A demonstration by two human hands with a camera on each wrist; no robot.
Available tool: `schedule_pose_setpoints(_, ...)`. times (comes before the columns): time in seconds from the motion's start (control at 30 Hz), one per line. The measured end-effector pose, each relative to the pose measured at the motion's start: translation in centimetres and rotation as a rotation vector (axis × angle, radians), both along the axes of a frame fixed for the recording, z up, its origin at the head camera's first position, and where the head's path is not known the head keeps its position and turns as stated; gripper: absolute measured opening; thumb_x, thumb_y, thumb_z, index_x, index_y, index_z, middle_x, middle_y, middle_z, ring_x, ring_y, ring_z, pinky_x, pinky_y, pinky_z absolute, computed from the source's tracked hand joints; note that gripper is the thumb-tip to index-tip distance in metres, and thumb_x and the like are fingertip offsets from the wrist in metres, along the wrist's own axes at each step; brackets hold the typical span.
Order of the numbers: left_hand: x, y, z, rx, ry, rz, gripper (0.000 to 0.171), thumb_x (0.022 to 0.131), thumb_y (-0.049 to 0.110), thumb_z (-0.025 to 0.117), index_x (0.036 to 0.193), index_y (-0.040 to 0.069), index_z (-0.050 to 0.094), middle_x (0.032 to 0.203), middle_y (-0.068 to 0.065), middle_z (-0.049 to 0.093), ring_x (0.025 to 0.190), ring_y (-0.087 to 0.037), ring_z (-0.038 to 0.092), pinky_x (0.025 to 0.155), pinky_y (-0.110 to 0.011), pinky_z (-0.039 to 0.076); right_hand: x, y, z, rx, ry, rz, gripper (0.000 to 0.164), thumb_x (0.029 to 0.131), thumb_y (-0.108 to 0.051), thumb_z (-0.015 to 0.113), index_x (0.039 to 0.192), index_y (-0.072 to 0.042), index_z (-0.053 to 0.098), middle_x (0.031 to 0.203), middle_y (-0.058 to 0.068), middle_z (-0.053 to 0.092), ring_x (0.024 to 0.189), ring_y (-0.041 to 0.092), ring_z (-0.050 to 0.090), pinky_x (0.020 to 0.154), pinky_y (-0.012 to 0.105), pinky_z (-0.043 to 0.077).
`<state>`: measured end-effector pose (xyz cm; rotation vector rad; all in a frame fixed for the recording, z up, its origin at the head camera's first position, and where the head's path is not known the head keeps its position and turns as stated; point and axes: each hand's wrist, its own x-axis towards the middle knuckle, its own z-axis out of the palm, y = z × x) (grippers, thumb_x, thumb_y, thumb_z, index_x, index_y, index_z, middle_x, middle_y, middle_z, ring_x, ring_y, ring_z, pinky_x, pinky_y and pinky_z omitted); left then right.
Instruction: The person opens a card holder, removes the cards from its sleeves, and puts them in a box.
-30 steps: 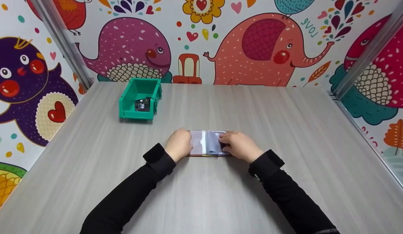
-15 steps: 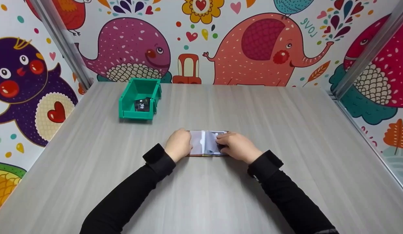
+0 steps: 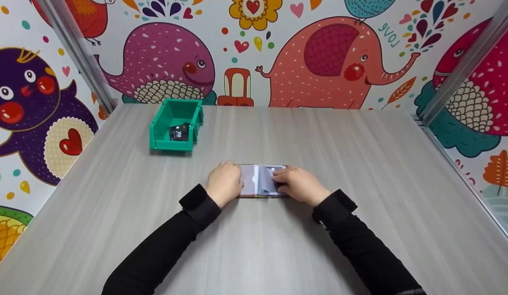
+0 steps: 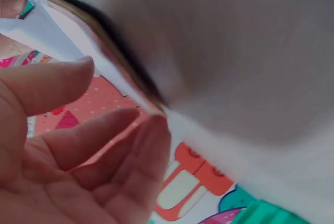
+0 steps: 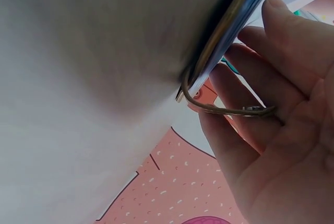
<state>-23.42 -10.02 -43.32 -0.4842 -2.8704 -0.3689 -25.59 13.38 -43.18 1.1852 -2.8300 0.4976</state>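
Observation:
A small card holder (image 3: 248,180) lies open on the table, with clear plastic sleeves (image 3: 265,180) standing up a little from its right half. My left hand (image 3: 224,183) grips its left side; in the left wrist view the thumb (image 4: 78,72) lies over the pale inner side and the fingers reach its edge. At the right side my right hand (image 3: 301,184) holds the sleeves and cover, fingertips over the page. Something dark shows beneath those fingertips; I cannot tell what it is. A brown strap with a metal snap (image 5: 255,110) sticks out against the right fingers.
A green plastic bin (image 3: 172,145) stands at the back left of the table, with black cards (image 3: 179,132) inside, one lettered VIP. Cartoon-printed walls (image 3: 323,61) and metal posts (image 3: 463,65) enclose the table's back and sides.
My right fingers have shifted slightly left over the sleeves, then held there. The left hand has stayed at the left edge with almost no movement.

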Motion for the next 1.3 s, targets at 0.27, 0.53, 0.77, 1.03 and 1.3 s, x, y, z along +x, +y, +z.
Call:
schedule_pose_setpoints(0.27, 1.0, 0.6, 1.5, 0.136, -0.095, -0.102, 0.026, 0.076, 0.009, 0.078, 0.071, 0.002, 0.054, 0.075, -0.010, 0.055, 0.074, -0.030, 0.056, 0.071, -0.045, 0.049, 0.0, 0.1, 0.0, -0.024, 0.030, 0.023, 0.035, 0.081, 0.002, 0.075, 0.116, -0.001, 0.073, 0.121, 0.013, 0.068, 0.112, 0.031, 0.063, 0.092, 0.043, 0.050)
schedule_pose_setpoints(0.53, 1.4, 1.7, 1.3, 0.175, -0.110, -0.212, 0.019, 0.073, 0.006, 0.077, 0.084, -0.002, 0.063, 0.080, -0.009, 0.061, 0.070, -0.024, 0.053, 0.068, -0.043, 0.049, -0.1, 0.2, -0.3, -0.037, 0.032, 0.026, 0.035, 0.080, 0.003, 0.075, 0.115, -0.002, 0.073, 0.120, 0.013, 0.068, 0.112, 0.031, 0.063, 0.093, 0.043, 0.050)
schedule_pose_setpoints(0.77, 1.4, 2.8, 1.0, 0.102, -0.101, -0.210, 0.020, 0.077, 0.012, 0.078, 0.082, 0.000, 0.062, 0.076, -0.008, 0.060, 0.071, -0.023, 0.053, 0.067, -0.042, 0.048, 0.0, 0.1, -0.2, -0.029, 0.020, 0.020, 0.036, 0.081, 0.001, 0.076, 0.116, -0.001, 0.072, 0.121, 0.013, 0.068, 0.112, 0.032, 0.063, 0.093, 0.043, 0.050)
schedule_pose_setpoints(1.03, 1.6, 3.4, 0.6, 0.025, -0.036, -0.205, 0.021, 0.082, 0.015, 0.077, 0.077, 0.003, 0.060, 0.075, -0.009, 0.061, 0.072, -0.028, 0.061, 0.067, -0.043, 0.049, 0.0, 0.1, -0.1, -0.023, 0.005, 0.010, 0.036, 0.082, -0.002, 0.076, 0.118, -0.002, 0.072, 0.123, 0.012, 0.067, 0.112, 0.031, 0.063, 0.094, 0.044, 0.050)
schedule_pose_setpoints(1.3, 1.8, 3.7, 0.3, -0.053, 0.074, -0.208, 0.016, 0.082, 0.012, 0.073, 0.075, 0.002, 0.063, 0.073, -0.012, 0.064, 0.071, -0.031, 0.064, 0.067, -0.043, 0.051, -0.1, 0.1, -0.2, -0.034, 0.039, 0.051, 0.035, 0.080, 0.000, 0.076, 0.115, -0.001, 0.073, 0.121, 0.013, 0.068, 0.112, 0.031, 0.063, 0.094, 0.043, 0.049)
